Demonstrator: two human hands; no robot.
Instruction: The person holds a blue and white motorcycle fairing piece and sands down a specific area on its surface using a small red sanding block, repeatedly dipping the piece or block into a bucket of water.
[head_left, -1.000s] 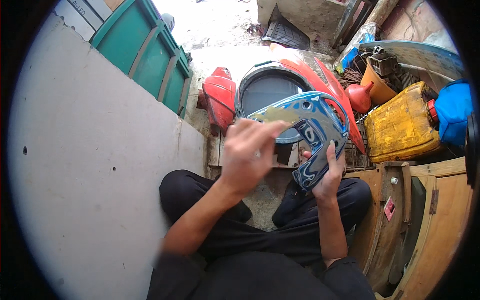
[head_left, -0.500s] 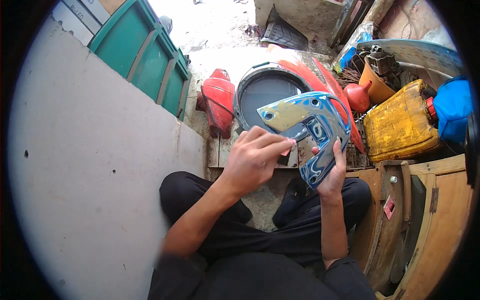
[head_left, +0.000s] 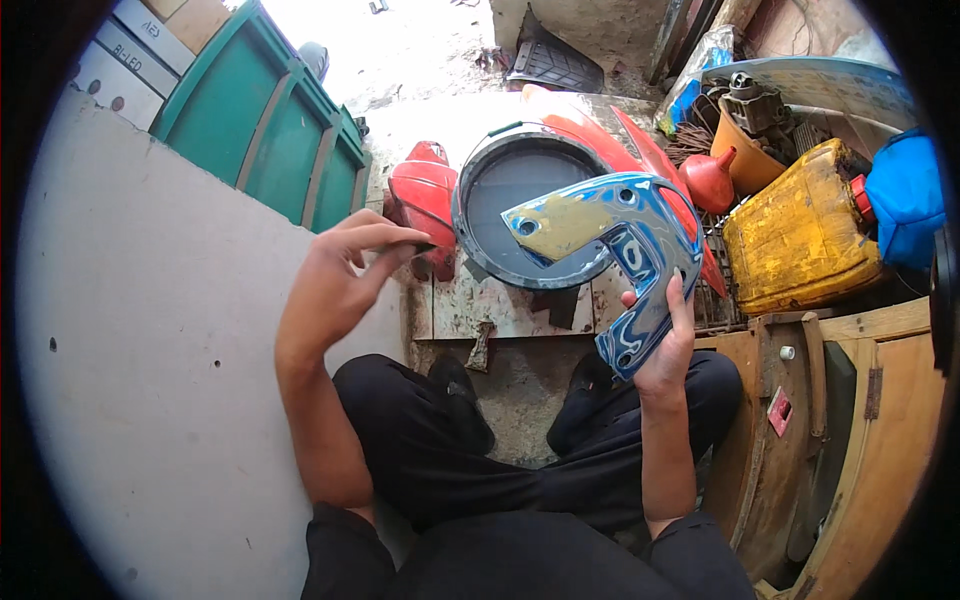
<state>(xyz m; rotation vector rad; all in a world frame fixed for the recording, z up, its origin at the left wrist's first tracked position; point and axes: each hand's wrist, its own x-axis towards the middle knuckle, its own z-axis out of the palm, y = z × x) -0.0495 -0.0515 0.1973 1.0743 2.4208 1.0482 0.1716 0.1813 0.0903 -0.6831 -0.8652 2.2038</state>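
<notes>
My right hand grips a curved plastic motorcycle body panel by its lower edge, thumb and fingers closed around it. The panel has marbled blue, silver and olive layers with several bolt holes, and it hangs tilted over a round black bucket of dark water. Off to the left, my left hand is raised apart from the panel, near a red plastic body part. Its thumb and fingertips pinch a small, thin dark piece, mostly hidden, whose kind I cannot make out.
A white wall and green crate stand on the left. Behind the bucket lie long red panels. To the right are a yellow jerrycan, a red funnel and a wooden cabinet. A dark flat sheet lies below the bucket.
My left hand has swung left and back from the panel, still pinching the small piece. The panel and my right hand have stayed nearly in place. The view has shifted slightly.
</notes>
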